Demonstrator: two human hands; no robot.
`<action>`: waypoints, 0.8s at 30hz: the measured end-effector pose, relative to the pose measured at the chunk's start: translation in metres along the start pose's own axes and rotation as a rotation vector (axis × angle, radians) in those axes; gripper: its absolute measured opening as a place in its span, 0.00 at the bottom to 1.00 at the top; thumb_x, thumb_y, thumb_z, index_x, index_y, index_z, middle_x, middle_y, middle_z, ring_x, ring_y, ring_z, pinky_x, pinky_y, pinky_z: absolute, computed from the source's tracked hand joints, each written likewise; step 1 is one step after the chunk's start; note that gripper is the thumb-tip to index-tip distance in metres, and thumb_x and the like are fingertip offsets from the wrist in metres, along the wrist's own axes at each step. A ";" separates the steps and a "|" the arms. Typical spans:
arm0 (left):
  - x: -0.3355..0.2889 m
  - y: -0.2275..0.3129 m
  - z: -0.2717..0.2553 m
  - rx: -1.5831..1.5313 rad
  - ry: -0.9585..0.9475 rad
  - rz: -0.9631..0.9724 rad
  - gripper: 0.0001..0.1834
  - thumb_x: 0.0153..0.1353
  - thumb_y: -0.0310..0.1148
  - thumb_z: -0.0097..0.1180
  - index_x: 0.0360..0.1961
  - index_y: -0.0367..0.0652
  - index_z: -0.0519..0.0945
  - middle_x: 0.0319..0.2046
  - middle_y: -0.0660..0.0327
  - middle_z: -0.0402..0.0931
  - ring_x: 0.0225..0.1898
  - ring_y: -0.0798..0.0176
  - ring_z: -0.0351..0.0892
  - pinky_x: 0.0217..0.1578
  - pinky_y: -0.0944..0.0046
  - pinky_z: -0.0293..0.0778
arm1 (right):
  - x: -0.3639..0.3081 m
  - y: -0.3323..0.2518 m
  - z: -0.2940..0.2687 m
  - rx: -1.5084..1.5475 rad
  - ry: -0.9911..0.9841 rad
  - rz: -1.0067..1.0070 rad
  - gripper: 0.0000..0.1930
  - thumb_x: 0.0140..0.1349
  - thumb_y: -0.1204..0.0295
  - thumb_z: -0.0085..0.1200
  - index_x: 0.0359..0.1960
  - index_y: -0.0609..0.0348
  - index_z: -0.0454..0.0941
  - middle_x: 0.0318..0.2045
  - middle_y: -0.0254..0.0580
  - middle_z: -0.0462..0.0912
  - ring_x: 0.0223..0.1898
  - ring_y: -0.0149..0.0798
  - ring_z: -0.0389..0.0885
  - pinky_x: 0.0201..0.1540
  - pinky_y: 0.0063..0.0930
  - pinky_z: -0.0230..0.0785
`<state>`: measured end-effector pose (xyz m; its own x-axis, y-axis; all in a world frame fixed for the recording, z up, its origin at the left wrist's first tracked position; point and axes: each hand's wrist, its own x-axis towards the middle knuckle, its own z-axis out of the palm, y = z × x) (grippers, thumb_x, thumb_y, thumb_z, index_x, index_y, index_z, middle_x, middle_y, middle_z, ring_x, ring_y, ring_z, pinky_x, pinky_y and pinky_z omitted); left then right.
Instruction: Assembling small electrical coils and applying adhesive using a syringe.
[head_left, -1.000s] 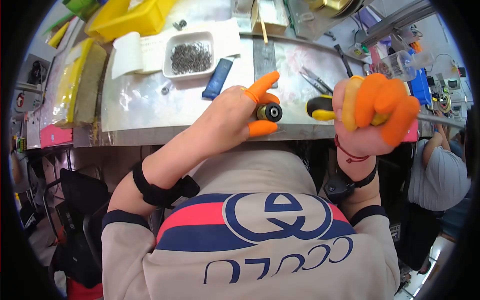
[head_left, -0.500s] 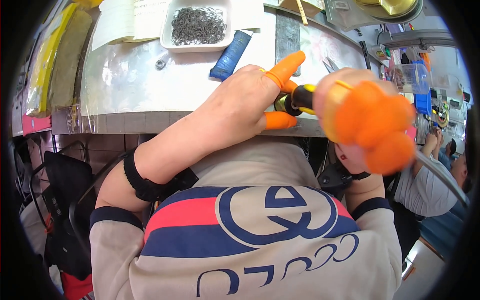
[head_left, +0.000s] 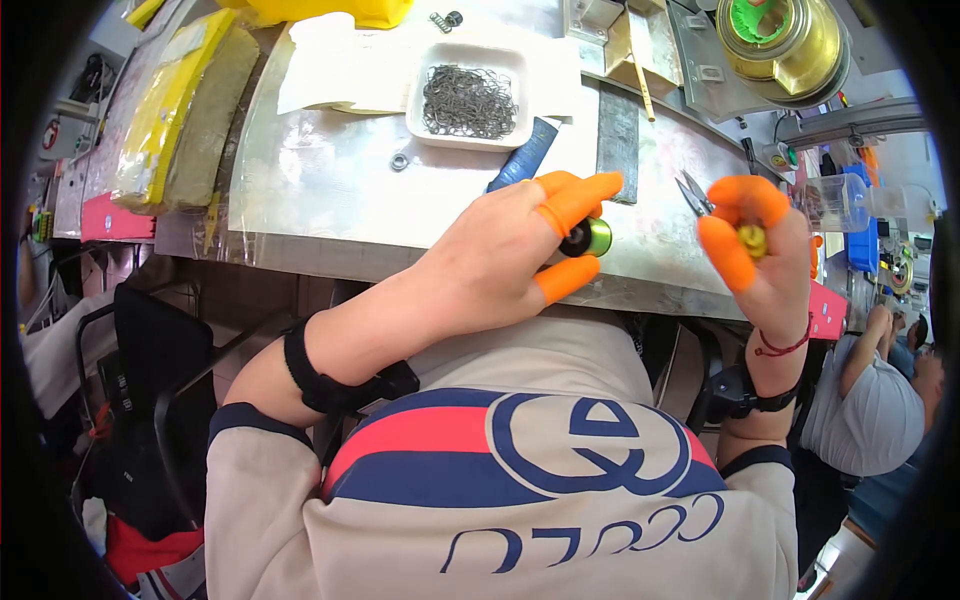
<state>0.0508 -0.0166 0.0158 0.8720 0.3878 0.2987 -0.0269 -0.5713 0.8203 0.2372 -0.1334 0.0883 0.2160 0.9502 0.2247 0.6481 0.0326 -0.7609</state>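
Observation:
My left hand (head_left: 510,240), with orange rubber cots on its fingertips, is closed around a short black-and-green cylinder (head_left: 598,237) above the table's front edge. The cylinder's shiny green end points right, and my fingers cover the rest. To the right, my right hand (head_left: 765,250) is raised with orange-tipped fingers curled round a tool with a yellow-and-black handle (head_left: 752,240); most of that tool is hidden. Beyond its fingertips show the pointed metal jaws of a hand tool (head_left: 693,195), seemingly lying on the table. A blue-wrapped bar (head_left: 525,155) lies just behind my left hand.
A white tray (head_left: 415,128) holds many dark wire clips. Near it are a small metal ring (head_left: 400,162) and a grey slab (head_left: 618,150). Yellow-wrapped packages (head_left: 180,115) stand at left, a gold tin (head_left: 790,60) at far right. Another person (head_left: 865,405) sits at right.
My right hand has drawn the yellow-and-black handle away from the cylinder, moving right. The cylinder's green end is now exposed. My view has shifted, so the table appears lower and further right.

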 end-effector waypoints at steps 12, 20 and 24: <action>-0.033 -0.006 -0.015 0.095 0.073 0.096 0.28 0.43 0.16 0.54 0.48 0.44 0.68 0.38 0.56 0.66 0.38 0.56 0.68 0.39 0.66 0.67 | 0.014 0.037 0.004 -0.717 -0.158 -0.231 0.14 0.46 0.70 0.57 0.35 0.60 0.74 0.29 0.42 0.75 0.27 0.44 0.72 0.29 0.31 0.65; -0.067 -0.012 -0.031 -0.002 0.483 -0.063 0.22 0.43 0.22 0.60 0.42 0.42 0.71 0.40 0.58 0.72 0.41 0.60 0.72 0.42 0.67 0.67 | 0.041 0.001 0.048 -0.610 -0.023 -0.614 0.10 0.44 0.73 0.55 0.32 0.56 0.76 0.33 0.34 0.76 0.31 0.35 0.72 0.34 0.27 0.64; -0.079 -0.017 -0.039 0.005 0.589 -0.128 0.24 0.42 0.23 0.62 0.44 0.41 0.70 0.39 0.60 0.73 0.39 0.66 0.72 0.41 0.69 0.67 | 0.068 -0.021 0.102 -0.601 -0.102 -0.814 0.07 0.45 0.72 0.50 0.28 0.53 0.76 0.30 0.30 0.75 0.34 0.29 0.71 0.39 0.22 0.61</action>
<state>-0.0363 -0.0093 -0.0028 0.4503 0.7885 0.4189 0.0635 -0.4963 0.8658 0.1635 -0.0382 0.0574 -0.4999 0.7316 0.4636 0.8362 0.5472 0.0382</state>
